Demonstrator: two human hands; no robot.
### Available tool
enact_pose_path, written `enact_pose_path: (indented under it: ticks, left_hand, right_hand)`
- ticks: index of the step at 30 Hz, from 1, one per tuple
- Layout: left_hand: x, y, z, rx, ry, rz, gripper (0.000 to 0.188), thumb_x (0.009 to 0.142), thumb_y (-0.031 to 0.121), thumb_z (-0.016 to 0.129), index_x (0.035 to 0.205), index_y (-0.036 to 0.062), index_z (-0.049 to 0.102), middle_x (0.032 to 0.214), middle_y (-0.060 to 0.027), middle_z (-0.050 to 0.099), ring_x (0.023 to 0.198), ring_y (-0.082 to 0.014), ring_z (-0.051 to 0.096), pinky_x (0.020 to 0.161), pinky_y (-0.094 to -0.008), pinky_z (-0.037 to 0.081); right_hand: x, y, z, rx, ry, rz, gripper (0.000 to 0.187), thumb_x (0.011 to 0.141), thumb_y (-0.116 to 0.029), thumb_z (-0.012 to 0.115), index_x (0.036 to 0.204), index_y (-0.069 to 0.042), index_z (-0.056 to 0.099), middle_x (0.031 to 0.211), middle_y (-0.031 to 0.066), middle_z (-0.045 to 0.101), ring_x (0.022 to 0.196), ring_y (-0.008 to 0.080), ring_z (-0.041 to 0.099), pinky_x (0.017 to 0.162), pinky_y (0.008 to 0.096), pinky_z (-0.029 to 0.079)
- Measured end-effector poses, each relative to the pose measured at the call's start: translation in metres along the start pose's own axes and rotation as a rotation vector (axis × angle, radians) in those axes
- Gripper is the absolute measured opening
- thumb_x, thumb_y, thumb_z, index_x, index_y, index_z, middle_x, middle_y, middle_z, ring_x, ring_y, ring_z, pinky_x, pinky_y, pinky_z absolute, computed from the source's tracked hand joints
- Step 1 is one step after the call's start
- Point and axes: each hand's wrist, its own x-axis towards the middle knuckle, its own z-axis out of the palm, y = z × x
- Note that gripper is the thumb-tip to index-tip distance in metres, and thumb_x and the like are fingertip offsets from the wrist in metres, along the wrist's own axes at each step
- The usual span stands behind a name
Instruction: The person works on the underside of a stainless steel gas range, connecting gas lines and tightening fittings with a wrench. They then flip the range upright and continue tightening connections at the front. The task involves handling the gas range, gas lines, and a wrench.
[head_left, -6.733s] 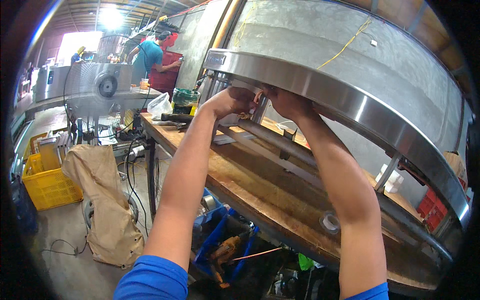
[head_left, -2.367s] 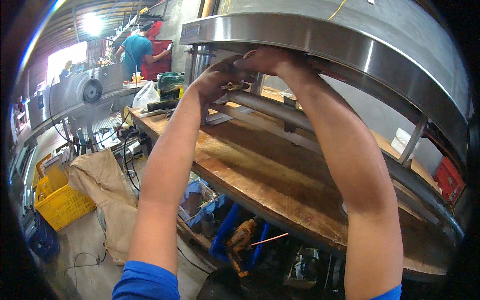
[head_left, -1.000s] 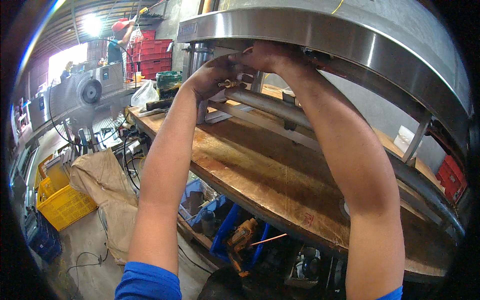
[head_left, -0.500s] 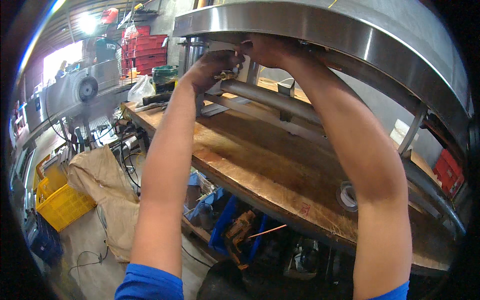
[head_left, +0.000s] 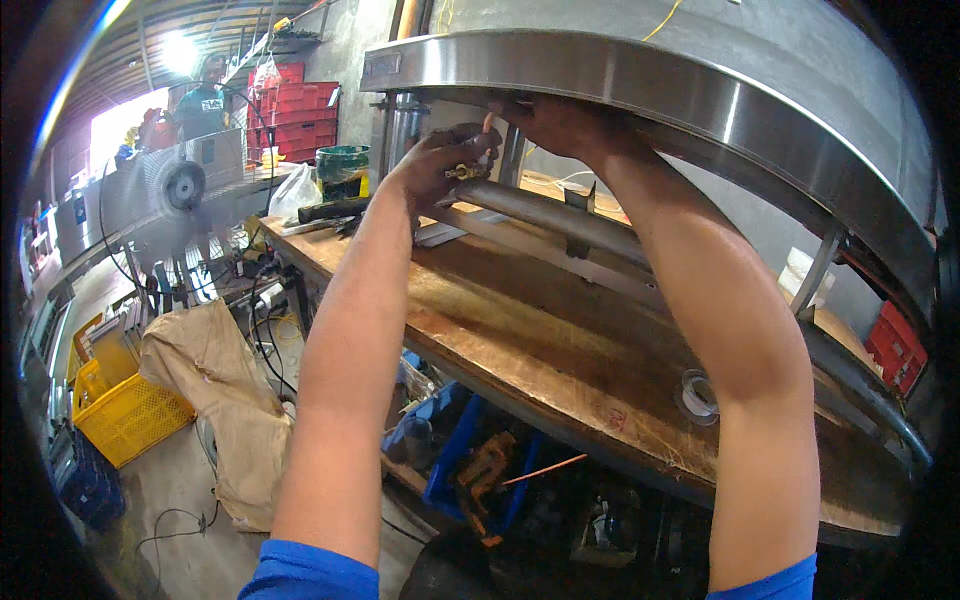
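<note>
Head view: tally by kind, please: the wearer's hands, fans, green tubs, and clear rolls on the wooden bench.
Wearer's hands: 2 (left hand, right hand)
Fan: 1
Green tub: 1
Clear roll on the wooden bench: 1
Total: 5

Steel panel [head_left: 640, 80] and pipe [head_left: 535, 211] bound an open gap.

Curved brushed-steel panel [head_left: 620, 80] across the top; my left hand [head_left: 447, 160] and right hand [head_left: 560, 125] under its left half. Grey metal tube [head_left: 530, 212] passes behind my right forearm [head_left: 690, 250], above the brown wooden bench [head_left: 520, 310]. Clear ring-shaped roll [head_left: 702, 406] on bench, right of centre. Blue plastic bin [head_left: 440, 488] below bench edge, lower centre. Yellow plastic crate [head_left: 130, 425] lower left, stacked red plastic crates [head_left: 300, 120] upper left.
</note>
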Motion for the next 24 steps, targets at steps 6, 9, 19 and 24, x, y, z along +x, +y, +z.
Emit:
enact_pose_path:
  ticks: [6, 9, 19, 24]
  left_hand:
    - [-0.011, 0.008, 0.008, -0.111, 0.007, -0.014, 0.050, 0.083, 0.036, 0.070, 0.119, 0.0033, 0.059, 0.107, -0.0056, 0.064, 0.095, -0.0147, 0.058, 0.084, -0.0292, 0.044]
    - [-0.008, 0.010, 0.008, 0.033, 0.064, 0.019, 0.049, 0.082, 0.034, 0.070, 0.118, 0.0023, 0.059, 0.108, -0.0063, 0.063, 0.096, -0.0157, 0.058, 0.087, -0.0306, 0.045]
    - [-0.008, 0.002, 0.000, -0.120, -0.013, 0.031, 0.051, 0.085, 0.025, 0.069, 0.128, 0.0036, 0.052, 0.115, -0.0071, 0.061, 0.102, -0.0179, 0.059, 0.089, -0.0326, 0.047]
    - [-0.015, 0.005, 0.007, -0.372, -0.081, -0.027, 0.053, 0.088, 0.025, 0.066, 0.134, 0.0079, 0.048, 0.119, -0.0072, 0.060, 0.105, -0.0189, 0.058, 0.090, -0.0330, 0.046]
  right_hand:
    - [0.003, 0.001, 0.002, 0.017, -0.018, -0.018, 0.042, 0.094, -0.048, 0.045, 0.110, -0.015, 0.066, 0.109, 0.0118, 0.066, 0.104, 0.0322, 0.060, 0.094, 0.0429, 0.044]
    - [0.004, 0.005, 0.004, 0.059, -0.059, -0.015, 0.042, 0.094, -0.048, 0.045, 0.108, -0.016, 0.067, 0.109, 0.0122, 0.066, 0.104, 0.0315, 0.060, 0.093, 0.0424, 0.044]
    - [0.006, 0.005, 0.006, -0.105, -0.099, 0.049, 0.049, 0.095, -0.054, 0.040, 0.119, -0.017, 0.061, 0.118, 0.0131, 0.062, 0.111, 0.0323, 0.057, 0.098, 0.0445, 0.041]
    - [0.004, -0.003, -0.001, -0.139, -0.108, 0.109, 0.052, 0.093, -0.056, 0.042, 0.122, -0.017, 0.059, 0.121, 0.0128, 0.061, 0.114, 0.0330, 0.055, 0.099, 0.0450, 0.041]
